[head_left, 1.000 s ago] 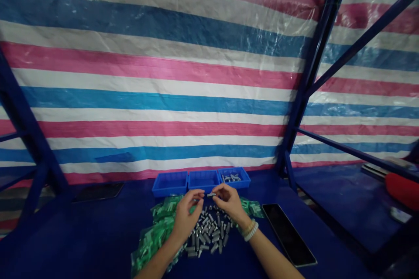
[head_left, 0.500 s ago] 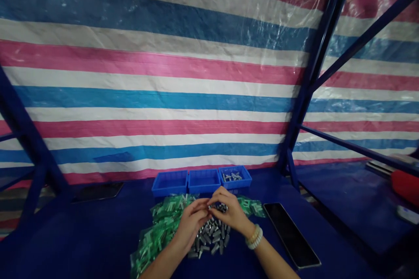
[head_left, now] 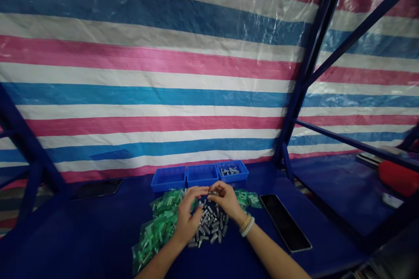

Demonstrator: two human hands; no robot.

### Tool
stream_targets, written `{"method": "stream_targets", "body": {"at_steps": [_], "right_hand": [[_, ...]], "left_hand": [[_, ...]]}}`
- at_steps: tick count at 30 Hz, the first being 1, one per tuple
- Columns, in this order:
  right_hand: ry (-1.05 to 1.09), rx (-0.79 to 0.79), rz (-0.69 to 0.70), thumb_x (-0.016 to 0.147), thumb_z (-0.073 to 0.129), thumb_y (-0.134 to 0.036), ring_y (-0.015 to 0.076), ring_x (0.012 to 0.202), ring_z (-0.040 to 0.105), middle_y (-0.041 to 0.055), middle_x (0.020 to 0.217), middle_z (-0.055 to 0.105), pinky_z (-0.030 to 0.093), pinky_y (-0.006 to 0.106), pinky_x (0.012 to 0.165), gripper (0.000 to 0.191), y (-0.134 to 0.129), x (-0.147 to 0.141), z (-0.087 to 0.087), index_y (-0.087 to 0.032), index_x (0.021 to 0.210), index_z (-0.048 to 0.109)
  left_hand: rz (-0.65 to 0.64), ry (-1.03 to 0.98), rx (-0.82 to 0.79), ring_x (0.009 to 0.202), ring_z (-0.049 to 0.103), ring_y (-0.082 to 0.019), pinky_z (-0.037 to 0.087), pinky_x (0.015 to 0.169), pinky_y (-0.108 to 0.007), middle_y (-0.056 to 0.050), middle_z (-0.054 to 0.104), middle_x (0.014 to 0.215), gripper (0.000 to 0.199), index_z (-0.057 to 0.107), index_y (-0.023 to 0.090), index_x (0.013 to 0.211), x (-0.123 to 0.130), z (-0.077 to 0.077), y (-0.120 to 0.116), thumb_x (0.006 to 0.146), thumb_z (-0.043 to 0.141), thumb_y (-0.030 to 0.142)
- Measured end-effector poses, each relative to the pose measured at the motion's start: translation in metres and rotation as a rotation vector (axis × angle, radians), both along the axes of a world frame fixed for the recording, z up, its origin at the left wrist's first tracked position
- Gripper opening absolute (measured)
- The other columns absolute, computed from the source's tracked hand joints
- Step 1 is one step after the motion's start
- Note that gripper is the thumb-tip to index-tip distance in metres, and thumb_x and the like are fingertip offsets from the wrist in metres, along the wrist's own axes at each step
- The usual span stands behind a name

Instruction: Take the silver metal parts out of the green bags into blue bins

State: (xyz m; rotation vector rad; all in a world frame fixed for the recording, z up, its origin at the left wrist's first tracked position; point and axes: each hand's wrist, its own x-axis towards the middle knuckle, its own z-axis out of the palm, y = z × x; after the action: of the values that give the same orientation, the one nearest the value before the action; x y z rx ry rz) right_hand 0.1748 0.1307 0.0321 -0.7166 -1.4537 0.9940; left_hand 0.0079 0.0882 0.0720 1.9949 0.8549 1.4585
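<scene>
My left hand [head_left: 189, 218] is held over the left side of the pile, fingers stretched out and thumb apart, with nothing visibly gripped. Its fingertips come close to my right hand [head_left: 227, 202], whose thumb and fingers are pinched around a small metal piece [head_left: 214, 192], too small to make out fully. Below both hands lies a loose pile of short grey metal cylinders [head_left: 215, 227], partly covered by my left hand. Clear bags with green contents [head_left: 157, 231] lie left of the pile, and more green bags [head_left: 250, 199] sit behind my right hand.
Three blue bins stand in a row at the back: a left bin [head_left: 168, 184], a middle bin [head_left: 202, 182] and a right bin [head_left: 240, 177] with small metal parts. A black phone [head_left: 285, 223] lies right, a dark flat object [head_left: 96, 188] left. Blue posts [head_left: 294, 96] frame a striped sheet.
My left thumb and fingers have spread, and the left hand has drawn slightly away from the right. The right hand keeps its pinch. The view has shifted a little.
</scene>
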Motion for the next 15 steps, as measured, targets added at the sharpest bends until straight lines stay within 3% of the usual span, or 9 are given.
{"method": "stream_targets", "body": {"at_steps": [3, 4, 9, 13, 15], "right_hand": [[-0.376, 0.244, -0.357, 0.084, 0.065, -0.035, 0.0194, 0.075, 0.064, 0.0047, 0.083, 0.070, 0.052, 0.033, 0.072, 0.017, 0.021, 0.027, 0.009, -0.020, 0.090, 0.066], [-0.423, 0.272, -0.407, 0.084, 0.064, -0.033, 0.0206, 0.078, 0.063, 0.0060, 0.086, 0.070, 0.051, 0.036, 0.077, 0.016, 0.029, 0.038, 0.012, -0.020, 0.093, 0.068], [-0.576, 0.304, -0.488, 0.084, 0.063, -0.026, 0.0275, 0.094, 0.057, 0.0114, 0.096, 0.069, 0.044, 0.047, 0.089, 0.021, 0.055, 0.073, 0.020, -0.018, 0.103, 0.069], [-0.664, 0.331, -0.459, 0.086, 0.058, -0.019, 0.0285, 0.103, 0.053, 0.0133, 0.105, 0.066, 0.041, 0.048, 0.093, 0.025, 0.043, 0.065, 0.011, -0.016, 0.108, 0.068], [-0.713, 0.363, -0.417, 0.087, 0.055, -0.017, 0.0273, 0.103, 0.053, 0.0116, 0.105, 0.066, 0.041, 0.047, 0.094, 0.026, 0.029, 0.055, 0.008, -0.017, 0.110, 0.066]], "left_hand": [[0.103, -0.014, 0.013, 0.108, 0.058, -0.025, 0.047, 0.087, -0.039, -0.009, 0.065, 0.114, 0.034, 0.063, 0.020, 0.103, -0.011, 0.004, 0.010, 0.076, 0.045, 0.009], [0.137, -0.005, 0.024, 0.107, 0.058, -0.025, 0.047, 0.087, -0.039, -0.008, 0.065, 0.112, 0.034, 0.063, 0.020, 0.103, -0.015, 0.005, 0.014, 0.076, 0.045, 0.009], [0.242, 0.215, 0.029, 0.096, 0.061, -0.023, 0.047, 0.085, -0.037, -0.006, 0.068, 0.101, 0.032, 0.064, 0.021, 0.101, -0.035, 0.012, 0.021, 0.080, 0.043, 0.011], [0.111, 0.619, 0.086, 0.093, 0.060, -0.023, 0.044, 0.082, -0.036, -0.004, 0.068, 0.091, 0.022, 0.066, 0.023, 0.088, -0.052, 0.015, 0.008, 0.079, 0.049, 0.012], [0.116, 0.801, 0.132, 0.092, 0.059, -0.024, 0.042, 0.081, -0.037, -0.004, 0.066, 0.087, 0.016, 0.066, 0.022, 0.078, -0.057, 0.012, -0.002, 0.077, 0.053, 0.014]]}}
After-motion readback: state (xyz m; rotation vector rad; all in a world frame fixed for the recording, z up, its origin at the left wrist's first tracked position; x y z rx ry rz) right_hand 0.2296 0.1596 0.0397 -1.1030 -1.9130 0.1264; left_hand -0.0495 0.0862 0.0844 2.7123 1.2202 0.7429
